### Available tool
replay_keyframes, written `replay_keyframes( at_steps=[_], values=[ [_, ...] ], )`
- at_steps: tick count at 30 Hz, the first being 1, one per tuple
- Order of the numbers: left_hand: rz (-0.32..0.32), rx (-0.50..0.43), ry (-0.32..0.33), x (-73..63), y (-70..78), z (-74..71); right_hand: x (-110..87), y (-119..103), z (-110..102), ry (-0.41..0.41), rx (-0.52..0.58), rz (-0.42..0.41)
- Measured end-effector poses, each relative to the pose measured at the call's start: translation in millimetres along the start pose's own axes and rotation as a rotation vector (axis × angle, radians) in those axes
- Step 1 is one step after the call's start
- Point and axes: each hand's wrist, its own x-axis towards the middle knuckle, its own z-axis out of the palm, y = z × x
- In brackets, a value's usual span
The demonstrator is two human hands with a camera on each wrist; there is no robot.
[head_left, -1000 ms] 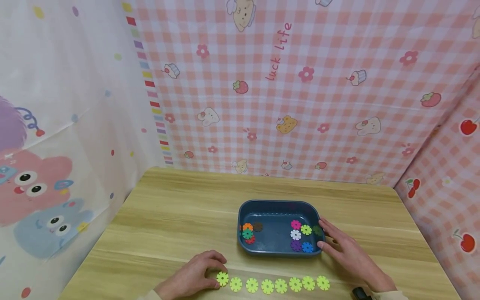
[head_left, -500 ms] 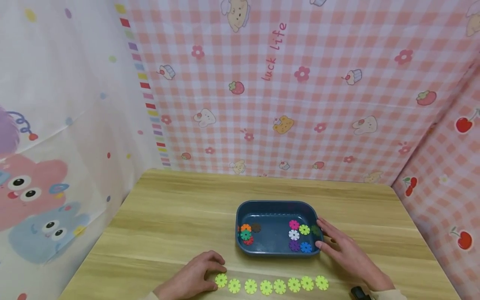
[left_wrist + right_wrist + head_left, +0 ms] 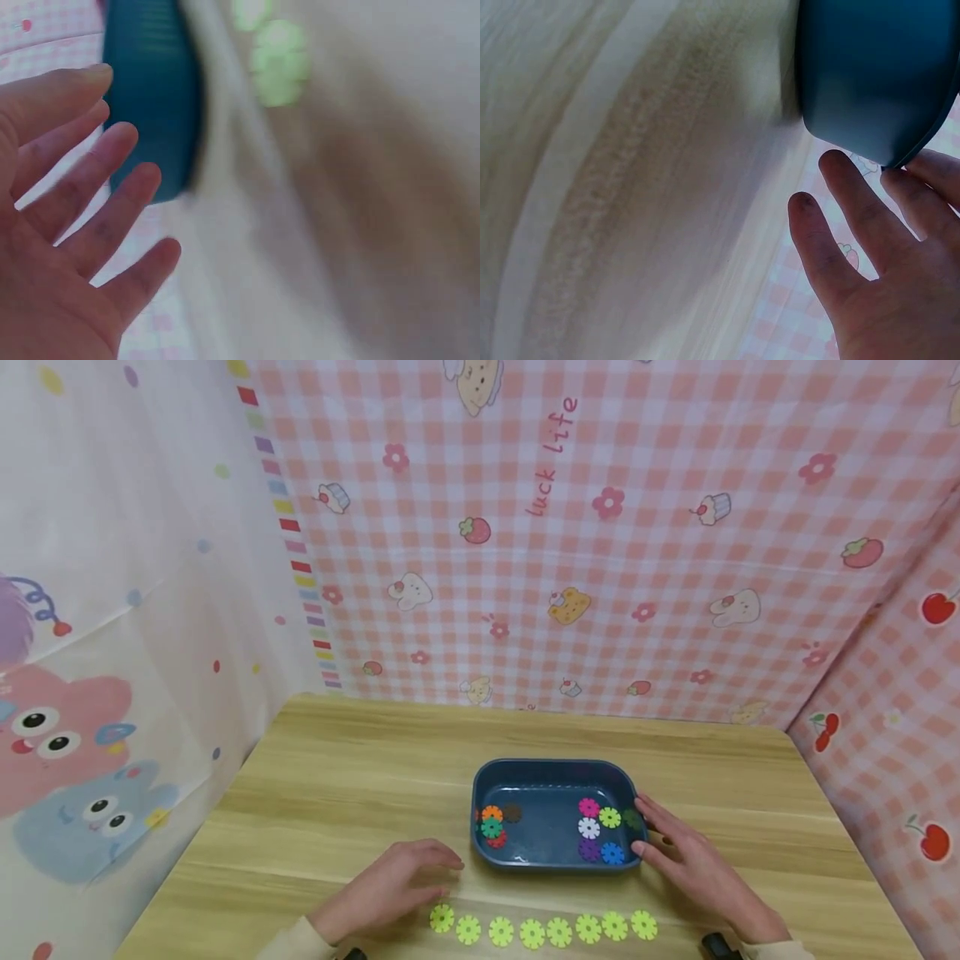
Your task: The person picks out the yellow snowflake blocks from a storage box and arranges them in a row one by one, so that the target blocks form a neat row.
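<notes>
My left hand (image 3: 392, 887) is off the table discs, fingers spread and nothing in them, just above the left end of a row of yellow-green notched discs (image 3: 532, 933). The leftmost disc (image 3: 442, 918) lies near its thumb. In the left wrist view the palm (image 3: 60, 270) is bare, beside the blue bin. My right hand (image 3: 693, 864) rests with extended fingers and thumb against the right end of the dark blue bin (image 3: 555, 865). The right wrist view shows the fingers (image 3: 864, 214) spread, some at the bin's rim.
Inside the bin lie discs of several colours: an orange one (image 3: 492, 814) and others at its left, a white one (image 3: 588, 828) and others at its right. The wooden table (image 3: 360, 777) meets a pink checked cloth (image 3: 570, 560) at the back.
My left hand has let go of the leftmost disc, rising and moving slightly away from the row with its fingers opening. The right hand stays at the bin.
</notes>
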Motion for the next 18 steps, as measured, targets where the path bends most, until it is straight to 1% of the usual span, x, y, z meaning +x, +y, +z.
replay_keyframes(
  at_steps=[3,5,7,10,14,18],
  values=[
    [0.049,-0.019,0.054,9.8,8.8,-8.4,-0.8,-1,-1,0.001,-0.001,-0.002],
    [0.093,-0.03,0.089,17.1,14.9,-13.3,-1.2,-1,-1,0.0,-0.004,0.0],
    [0.127,-0.045,0.117,24.8,21.2,-17.6,-1.6,-1,-1,0.001,-0.002,0.003],
    [0.177,-0.037,0.151,37.3,30.7,-23.4,-1.5,-2,-2,0.001,0.003,0.009],
    [0.219,-0.032,0.168,54.1,43.3,-30.7,-0.4,-1,-2,0.003,0.009,0.009],
    [0.255,-0.021,0.152,71.4,55.1,-38.4,0.5,1,-1,-0.005,0.008,0.016]
  ],
)
